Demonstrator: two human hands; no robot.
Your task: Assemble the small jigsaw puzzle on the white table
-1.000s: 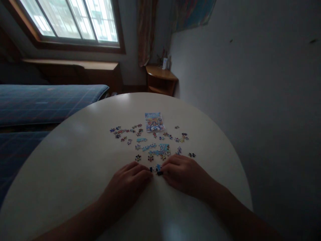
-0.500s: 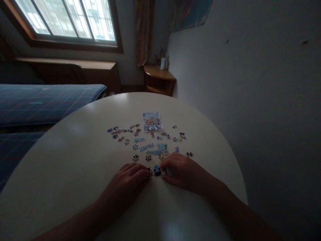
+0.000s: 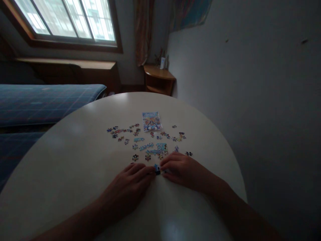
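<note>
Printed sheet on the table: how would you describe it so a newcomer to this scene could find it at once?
Find the big pale table with the curved edge. Look beyond the left hand and right hand, to the far side of the scattered puzzle pieces: the printed sheet lies there. Unlike those small, knobbly pieces, it is one larger, straight-edged, colourful rectangle.

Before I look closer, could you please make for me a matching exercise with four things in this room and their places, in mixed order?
1. Illustrated sheet
2. Blue-and-black puzzle part
3. Wooden corner shelf
4. Curtain

A. Between left hand and right hand
B. Hanging right of the window
C. Flat on the round table, away from both hands
D. Standing behind the table

Pairs: 1-C, 2-A, 3-D, 4-B
</note>
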